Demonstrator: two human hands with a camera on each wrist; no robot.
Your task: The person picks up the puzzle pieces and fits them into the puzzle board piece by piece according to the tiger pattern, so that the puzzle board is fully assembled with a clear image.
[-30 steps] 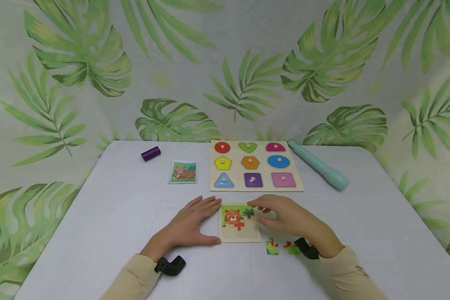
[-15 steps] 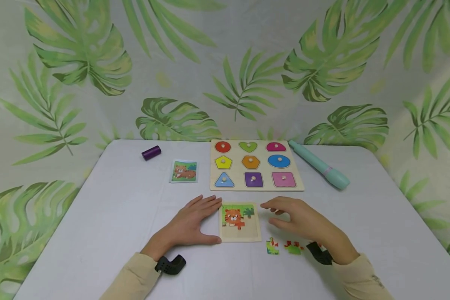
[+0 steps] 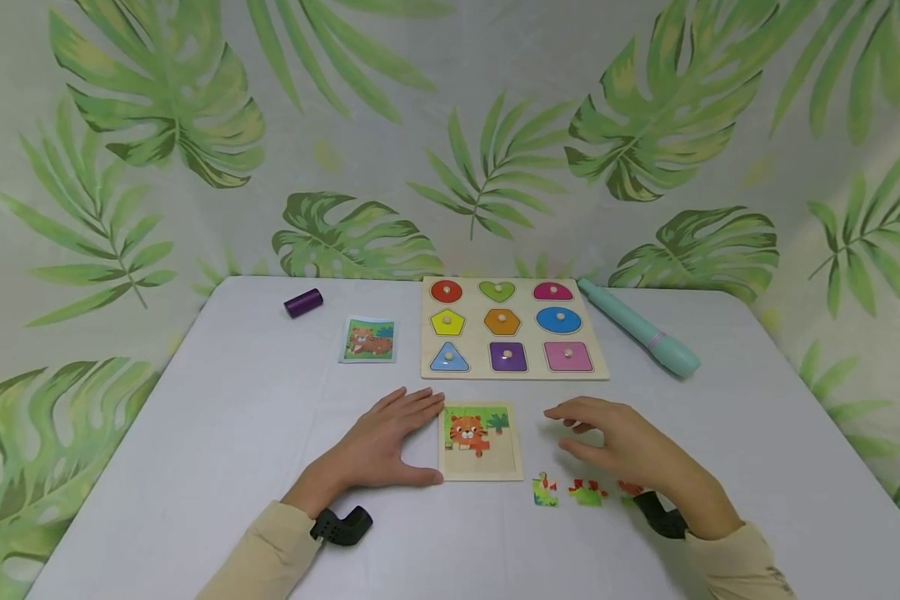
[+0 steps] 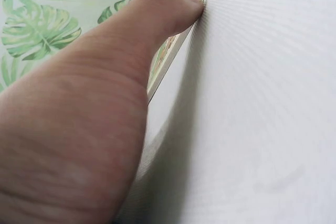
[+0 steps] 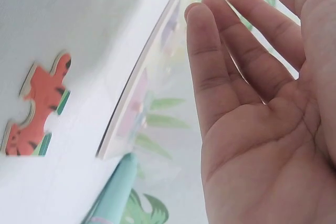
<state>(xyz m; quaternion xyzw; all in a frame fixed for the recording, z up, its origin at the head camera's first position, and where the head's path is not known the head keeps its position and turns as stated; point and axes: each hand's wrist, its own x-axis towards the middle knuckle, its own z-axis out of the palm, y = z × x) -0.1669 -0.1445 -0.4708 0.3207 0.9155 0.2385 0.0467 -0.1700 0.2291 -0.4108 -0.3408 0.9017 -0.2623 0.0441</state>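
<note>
In the head view a square wooden jigsaw tray (image 3: 482, 477) lies on the table, its upper part filled with a tiger's face and green pieces, its lower part bare wood. My left hand (image 3: 382, 446) rests flat beside it, fingertips at the upper left corner and thumb at the lower left corner. To the tray's right my right hand (image 3: 607, 437) hovers with loosely bent fingers and holds nothing. Below that hand lie loose jigsaw pieces: a green one (image 3: 545, 490), a red and green one (image 3: 588, 492), and an orange one (image 5: 39, 103), partly hidden by the wrist camera in the head view.
Behind the tray lies a shape puzzle board (image 3: 513, 371) with knobbed pieces. A teal wand-like tube (image 3: 641, 329) is at its right. Left of it are a tiger picture card (image 3: 368, 340) and a small purple cylinder (image 3: 303, 303). A leaf-patterned cloth (image 3: 480, 150) hangs behind the table.
My right hand has moved from the tray's upper right corner to the right, uncovering the loose pieces. The left hand stays at the tray's left edge.
</note>
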